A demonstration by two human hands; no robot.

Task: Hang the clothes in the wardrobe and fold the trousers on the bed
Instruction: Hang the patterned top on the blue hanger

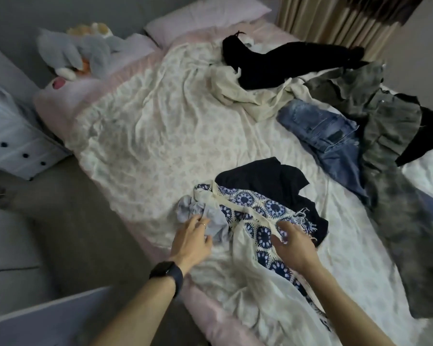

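Near the bed's (140, 136) closest edge, seen from the head camera, a person is sorting laundry. The left hand (191, 236) is resting spread-fingered on a pale grey garment (203, 213), gripping nothing, while the right hand (294, 243) is pinching the blue-patterned garment (260, 213) beside its fringe. Jeans (328, 136) are lying toward the right edge. Such thin, limp fabric is likely weighing little and sagging; taking it at the shoulders looks best.
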